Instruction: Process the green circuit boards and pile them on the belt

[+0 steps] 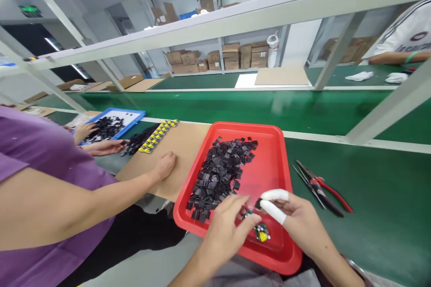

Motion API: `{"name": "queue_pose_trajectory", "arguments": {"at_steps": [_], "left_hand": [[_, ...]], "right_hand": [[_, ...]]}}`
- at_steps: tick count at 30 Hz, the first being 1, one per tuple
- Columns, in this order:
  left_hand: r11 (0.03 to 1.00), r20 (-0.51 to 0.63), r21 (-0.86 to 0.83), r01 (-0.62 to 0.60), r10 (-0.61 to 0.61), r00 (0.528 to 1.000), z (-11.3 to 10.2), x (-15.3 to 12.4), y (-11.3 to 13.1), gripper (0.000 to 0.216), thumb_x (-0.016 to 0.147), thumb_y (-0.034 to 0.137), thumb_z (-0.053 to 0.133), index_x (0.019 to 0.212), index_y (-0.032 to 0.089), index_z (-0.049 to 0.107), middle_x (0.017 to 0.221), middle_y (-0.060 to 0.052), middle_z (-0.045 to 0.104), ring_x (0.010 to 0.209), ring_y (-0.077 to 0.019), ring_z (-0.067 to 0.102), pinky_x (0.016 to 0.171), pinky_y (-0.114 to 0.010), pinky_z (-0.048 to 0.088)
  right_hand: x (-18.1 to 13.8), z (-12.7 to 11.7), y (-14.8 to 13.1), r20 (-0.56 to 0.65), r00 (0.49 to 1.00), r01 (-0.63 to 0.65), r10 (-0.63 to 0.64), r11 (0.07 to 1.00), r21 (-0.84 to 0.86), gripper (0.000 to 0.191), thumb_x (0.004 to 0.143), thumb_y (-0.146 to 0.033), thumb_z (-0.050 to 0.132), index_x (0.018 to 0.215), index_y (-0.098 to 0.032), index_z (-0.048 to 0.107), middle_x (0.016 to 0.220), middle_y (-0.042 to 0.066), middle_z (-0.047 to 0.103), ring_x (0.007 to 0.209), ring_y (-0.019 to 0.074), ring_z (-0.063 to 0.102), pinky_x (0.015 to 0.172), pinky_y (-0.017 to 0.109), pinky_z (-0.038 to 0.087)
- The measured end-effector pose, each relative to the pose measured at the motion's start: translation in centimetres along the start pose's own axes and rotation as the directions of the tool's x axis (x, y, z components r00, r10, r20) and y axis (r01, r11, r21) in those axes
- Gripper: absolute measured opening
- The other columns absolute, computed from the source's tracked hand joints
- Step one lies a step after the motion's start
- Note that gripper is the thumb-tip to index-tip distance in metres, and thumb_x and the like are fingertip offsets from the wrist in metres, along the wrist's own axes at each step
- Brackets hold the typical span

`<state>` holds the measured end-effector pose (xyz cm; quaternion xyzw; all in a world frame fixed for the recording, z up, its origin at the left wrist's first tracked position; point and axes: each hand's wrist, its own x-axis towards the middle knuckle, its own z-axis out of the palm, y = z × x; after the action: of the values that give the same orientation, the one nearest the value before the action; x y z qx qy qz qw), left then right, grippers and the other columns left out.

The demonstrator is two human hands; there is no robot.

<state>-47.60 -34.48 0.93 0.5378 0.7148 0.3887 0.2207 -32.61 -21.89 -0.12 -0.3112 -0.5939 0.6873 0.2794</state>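
In front of me a red tray (281, 166) holds a pile of small flat black plastic pieces (218, 175). Over its near part, my left hand (229, 224) is closed on a small green circuit board (261, 233) with a yellow component. Its fingers cover part of the board. My right hand (296, 215), with white finger cots on thumb and index finger, pinches one black plastic piece (258, 203) just beside the left fingertips. Whether that piece touches the board I cannot tell.
Right of the tray lie red-handled pliers (319, 188) and tweezers (308, 185). On the left, a co-worker's closed hand (166, 166) rests on cardboard (188, 139) near a board panel (158, 136). Another person's hands work by a blue tray (134, 119). A shelf beam (215, 31) crosses above.
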Motion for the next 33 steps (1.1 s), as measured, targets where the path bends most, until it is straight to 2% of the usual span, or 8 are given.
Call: {"name": "queue_pose_trajectory", "arguments": {"at_steps": [4,7,9,13,16,24,30,33], "left_hand": [[0.922,-0.068,-0.376,0.089,-0.124,0.990,-0.9,0.8,0.7,0.020,0.098,0.033,0.063,0.086,0.019,0.071,0.086,-0.004,0.070,0.070,-0.0156,0.065,0.068,-0.026,0.054],[0.816,-0.025,-0.569,0.101,-0.139,0.990,-2.1,1.3,0.7,0.023,0.095,0.035,0.068,0.082,0.016,0.071,0.081,-0.006,0.071,0.069,-0.0173,0.068,0.069,-0.029,0.056],[0.765,-0.051,-0.636,0.098,-0.168,0.984,-3.5,2.3,-0.3,0.025,0.093,0.036,0.071,0.079,0.015,0.070,0.072,-0.005,0.071,0.065,-0.0173,0.069,0.067,-0.029,0.057],[0.767,-0.299,-0.641,0.005,-0.255,0.920,-7.6,5.6,-4.0,0.026,0.095,0.037,0.068,0.083,0.014,0.066,0.073,-0.001,0.067,0.060,-0.0107,0.064,0.061,-0.023,0.054],[0.759,-0.363,-0.650,-0.039,-0.266,0.893,-9.5,7.6,-6.1,0.023,0.097,0.036,0.067,0.092,0.013,0.066,0.081,0.000,0.068,0.068,-0.0120,0.066,0.065,-0.027,0.057],[0.857,-0.445,-0.509,-0.076,-0.187,0.876,-11.0,8.6,-7.0,0.023,0.096,0.036,0.070,0.089,0.014,0.072,0.080,-0.003,0.072,0.068,-0.0143,0.069,0.068,-0.031,0.061],[0.917,-0.540,-0.375,-0.134,-0.098,0.836,-11.6,8.1,-7.0,0.013,0.080,0.036,0.084,0.086,0.025,0.082,0.100,-0.008,0.079,0.102,-0.0242,0.071,0.101,-0.040,0.056],[0.897,-0.495,-0.434,-0.083,-0.160,0.854,-11.4,8.6,-7.3,0.018,0.084,0.036,0.080,0.094,0.021,0.080,0.099,-0.009,0.080,0.090,-0.0228,0.075,0.088,-0.039,0.062]], "right_hand": [[1.1,1.2,-1.8,0.147,0.985,0.086,-0.088,0.996,0.022,0.018,0.082,-0.038,0.081,0.082,-0.021,0.076,0.087,0.005,0.073,0.081,0.0190,0.068,0.077,0.029,0.057],[1.8,2.3,-2.2,0.347,0.936,-0.136,0.059,0.970,0.201,0.023,0.086,-0.041,0.078,0.082,-0.018,0.076,0.077,0.004,0.070,0.073,0.0170,0.065,0.072,0.029,0.055],[3.2,3.3,-2.2,0.371,0.922,-0.226,0.113,0.934,0.277,0.028,0.086,-0.044,0.078,0.082,-0.016,0.077,0.077,0.006,0.071,0.073,0.0179,0.065,0.071,0.030,0.057],[7.8,5.9,-3.2,0.193,0.972,-0.202,0.132,0.889,0.411,0.036,0.075,-0.040,0.085,0.102,-0.017,0.079,0.095,0.010,0.076,0.080,0.0214,0.069,0.068,0.033,0.061],[10.7,8.1,-4.3,0.200,0.966,-0.239,0.165,0.865,0.441,0.030,0.075,-0.025,0.081,0.104,-0.016,0.079,0.096,0.010,0.076,0.077,0.0194,0.069,0.065,0.031,0.062],[13.5,12.1,-5.4,0.249,0.952,-0.271,0.178,0.866,0.420,0.019,0.083,-0.030,0.076,0.093,-0.014,0.079,0.087,0.010,0.075,0.070,0.0170,0.070,0.062,0.029,0.062],[14.7,12.8,-5.4,0.292,0.951,-0.209,0.098,0.902,0.379,0.032,0.065,-0.038,0.091,0.082,-0.014,0.079,0.076,0.006,0.073,0.067,0.0161,0.067,0.068,0.031,0.060],[15.4,12.9,-5.2,0.268,0.962,-0.135,0.046,0.935,0.327,0.032,0.063,-0.038,0.091,0.082,-0.015,0.080,0.073,0.003,0.073,0.064,0.0141,0.064,0.069,0.030,0.057]]}}
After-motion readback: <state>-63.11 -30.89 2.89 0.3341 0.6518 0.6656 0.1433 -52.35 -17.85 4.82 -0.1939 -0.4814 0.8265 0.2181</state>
